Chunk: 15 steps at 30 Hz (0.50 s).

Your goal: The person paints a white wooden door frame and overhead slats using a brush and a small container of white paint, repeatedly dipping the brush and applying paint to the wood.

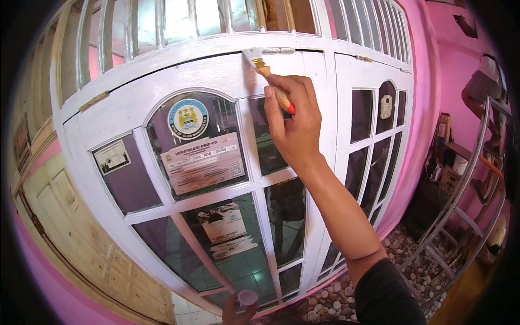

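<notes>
My right hand (297, 122) is closed around the wooden handle of a paintbrush (262, 68), which has a red tip and a brass-coloured ferrule. Its white-coated bristles rest against the top edge of a white door (162, 76), beside a hinge (279, 50) smeared with white paint. Low in the picture, my left hand (230, 310) grips a small round cup (248, 297); it is in shadow and partly cut off. Glass panes fill the door, with a round sticker (188, 119) and a paper notice (203, 164) on them.
White bars (130, 27) run above the door. A second white glazed door (374, 130) stands to the right. Further right are a metal ladder (460, 189), a person (485, 89) and boxes (450, 176). Pebbles (333, 300) cover the ground below; a bare wooden door (81, 233) is at left.
</notes>
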Available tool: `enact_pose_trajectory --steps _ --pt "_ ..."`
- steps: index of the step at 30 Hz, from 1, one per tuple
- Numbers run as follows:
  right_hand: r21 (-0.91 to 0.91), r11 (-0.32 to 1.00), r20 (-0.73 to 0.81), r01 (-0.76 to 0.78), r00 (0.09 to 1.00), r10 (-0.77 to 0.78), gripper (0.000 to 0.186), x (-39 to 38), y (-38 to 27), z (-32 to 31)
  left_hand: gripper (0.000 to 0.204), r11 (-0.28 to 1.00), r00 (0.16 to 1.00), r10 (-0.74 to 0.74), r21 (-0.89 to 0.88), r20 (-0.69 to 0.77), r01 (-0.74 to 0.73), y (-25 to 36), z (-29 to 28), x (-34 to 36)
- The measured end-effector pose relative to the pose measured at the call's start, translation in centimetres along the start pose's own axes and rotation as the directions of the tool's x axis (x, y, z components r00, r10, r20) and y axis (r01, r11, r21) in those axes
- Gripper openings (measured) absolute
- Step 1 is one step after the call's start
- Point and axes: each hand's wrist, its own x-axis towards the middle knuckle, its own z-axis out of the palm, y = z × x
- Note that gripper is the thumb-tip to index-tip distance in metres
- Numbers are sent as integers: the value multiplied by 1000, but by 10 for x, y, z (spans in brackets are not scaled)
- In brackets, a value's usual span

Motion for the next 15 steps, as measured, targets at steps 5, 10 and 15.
enact_pose_trajectory --steps 5,10,15 --pt "-122 991 -129 -62 991 46 16 5 18 -26 72 1000 1000 -13 -15 28 14 14 -7 1" --pt "-233 956 -245 -180 962 121 17 -2 11 -26 73 999 998 -16 -34 -60 14 -13 -23 -23" --pt "119 993 -47 -1 999 6 16 -8 -67 36 74 992 990 -129 -16 -56 128 -39 -35 -34"
